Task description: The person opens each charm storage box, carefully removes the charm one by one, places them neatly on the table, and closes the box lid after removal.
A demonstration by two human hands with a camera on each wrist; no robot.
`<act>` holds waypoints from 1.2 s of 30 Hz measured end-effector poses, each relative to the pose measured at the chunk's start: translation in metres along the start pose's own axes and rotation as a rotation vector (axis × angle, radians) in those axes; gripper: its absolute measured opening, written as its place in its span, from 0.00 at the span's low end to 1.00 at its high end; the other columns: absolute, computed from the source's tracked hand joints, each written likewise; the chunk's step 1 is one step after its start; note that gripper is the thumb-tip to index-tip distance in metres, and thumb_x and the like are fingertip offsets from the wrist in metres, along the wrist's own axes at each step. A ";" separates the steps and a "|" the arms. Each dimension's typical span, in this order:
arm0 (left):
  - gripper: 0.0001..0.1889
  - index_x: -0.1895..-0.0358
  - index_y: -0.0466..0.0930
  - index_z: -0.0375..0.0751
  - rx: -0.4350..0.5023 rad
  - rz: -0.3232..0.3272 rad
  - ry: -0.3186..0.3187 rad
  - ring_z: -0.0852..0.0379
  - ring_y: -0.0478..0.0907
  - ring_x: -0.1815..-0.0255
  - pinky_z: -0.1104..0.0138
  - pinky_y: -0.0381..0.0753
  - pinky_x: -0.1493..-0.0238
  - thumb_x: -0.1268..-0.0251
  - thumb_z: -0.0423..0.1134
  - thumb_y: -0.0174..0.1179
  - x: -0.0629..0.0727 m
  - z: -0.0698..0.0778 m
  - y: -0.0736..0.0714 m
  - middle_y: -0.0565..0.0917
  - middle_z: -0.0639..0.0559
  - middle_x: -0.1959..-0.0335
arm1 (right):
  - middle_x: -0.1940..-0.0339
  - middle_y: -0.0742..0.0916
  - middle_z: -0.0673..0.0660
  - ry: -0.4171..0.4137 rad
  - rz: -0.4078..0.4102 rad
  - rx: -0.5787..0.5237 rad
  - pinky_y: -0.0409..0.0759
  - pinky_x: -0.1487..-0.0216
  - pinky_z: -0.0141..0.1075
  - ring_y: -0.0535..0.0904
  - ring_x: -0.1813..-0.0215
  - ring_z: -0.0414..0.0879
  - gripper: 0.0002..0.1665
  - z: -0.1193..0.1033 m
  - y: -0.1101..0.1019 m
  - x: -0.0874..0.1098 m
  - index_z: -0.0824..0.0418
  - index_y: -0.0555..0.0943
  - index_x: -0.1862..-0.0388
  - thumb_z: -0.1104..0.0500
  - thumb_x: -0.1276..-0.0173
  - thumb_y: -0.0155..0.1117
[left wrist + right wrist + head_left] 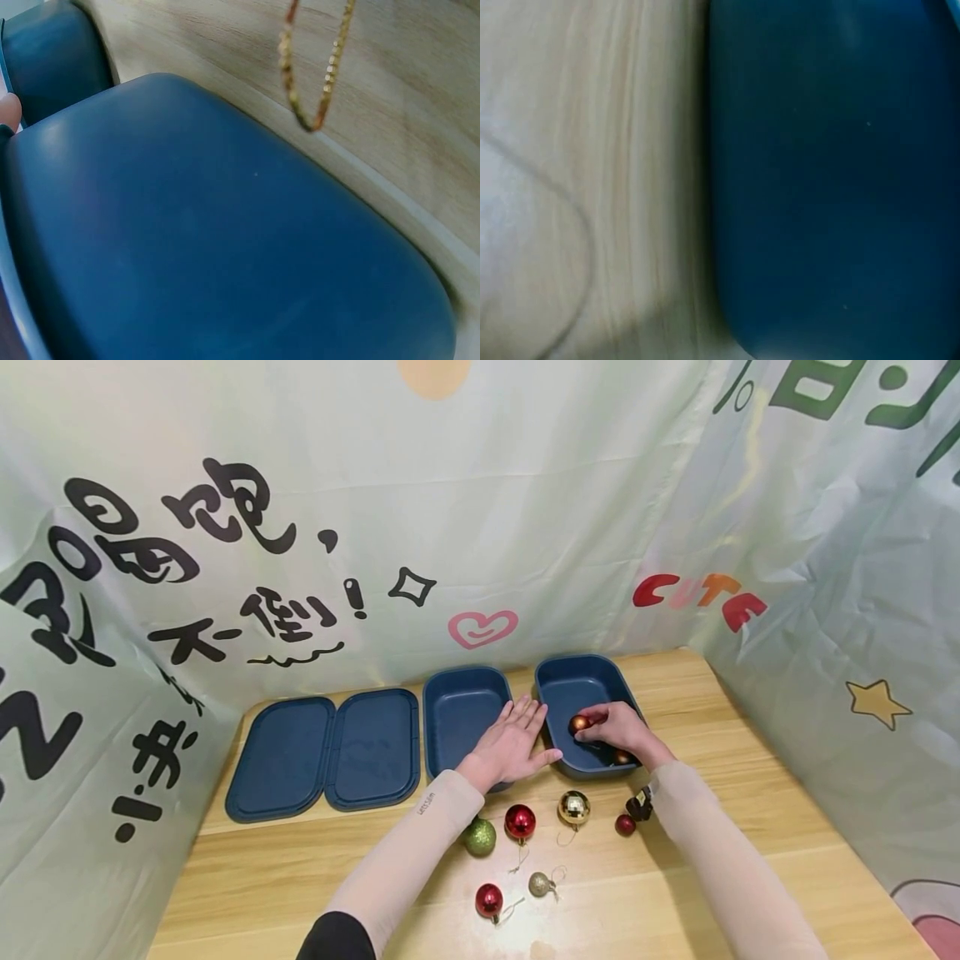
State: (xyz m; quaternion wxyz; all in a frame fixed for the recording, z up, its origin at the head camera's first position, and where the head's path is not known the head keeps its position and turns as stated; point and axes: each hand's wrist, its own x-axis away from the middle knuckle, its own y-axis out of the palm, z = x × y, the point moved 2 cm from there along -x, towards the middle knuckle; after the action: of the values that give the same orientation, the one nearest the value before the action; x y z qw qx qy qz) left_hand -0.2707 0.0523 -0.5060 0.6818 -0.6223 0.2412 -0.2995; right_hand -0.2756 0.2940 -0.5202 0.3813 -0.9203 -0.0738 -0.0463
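Note:
In the head view my right hand (624,728) pinches a copper-coloured bauble (579,724) inside the right-hand blue box (573,668). Another copper bauble (622,757) lies in that box below the hand, partly covered by it. My left hand (510,747) is spread flat, fingers straight, across the near right part of the left-hand blue box (457,718), thumb reaching to the other box's wall. Close blue box walls fill most of both wrist views, with a gold beaded loop (309,124) in the left one.
Nearer on the wooden table (247,893) lie a green glitter bauble (480,837), red baubles (520,822), a gold bauble (574,807), a small glitter bauble (539,884) and a small dark red ball (625,825). Two blue lids (372,747) lie at left. Printed cloth (555,527) hangs behind.

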 end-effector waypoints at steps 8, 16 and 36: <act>0.48 0.13 0.46 0.40 0.000 -0.004 0.002 0.44 0.42 0.10 0.53 0.42 0.11 0.20 0.73 0.34 0.000 0.000 -0.001 0.52 0.41 0.12 | 0.43 0.89 0.68 -0.004 0.019 0.001 0.84 0.48 0.42 0.87 0.48 0.56 0.33 -0.001 -0.002 0.001 0.67 0.84 0.36 0.51 0.34 0.79; 0.48 0.13 0.46 0.40 0.000 -0.006 0.008 0.44 0.42 0.10 0.53 0.41 0.11 0.20 0.73 0.35 -0.002 0.000 -0.001 0.51 0.41 0.12 | 0.48 0.90 0.66 -0.058 0.047 -0.075 0.82 0.54 0.31 0.86 0.53 0.48 0.31 -0.010 -0.013 0.017 0.69 0.84 0.36 0.54 0.33 0.78; 0.50 0.13 0.47 0.38 -0.024 0.000 0.005 0.45 0.45 0.10 0.53 0.41 0.11 0.21 0.75 0.33 -0.003 0.000 -0.002 0.52 0.42 0.12 | 0.58 0.91 0.61 -0.105 0.048 -0.158 0.85 0.62 0.30 0.85 0.62 0.41 0.29 -0.034 -0.019 0.070 0.66 0.85 0.38 0.54 0.35 0.80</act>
State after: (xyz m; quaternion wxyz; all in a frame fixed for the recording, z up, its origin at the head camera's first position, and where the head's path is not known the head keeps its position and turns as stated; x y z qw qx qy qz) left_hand -0.2730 0.0546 -0.5043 0.6737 -0.6297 0.2466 -0.2979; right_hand -0.2110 0.2896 -0.4730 0.3044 -0.9501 -0.0678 0.0054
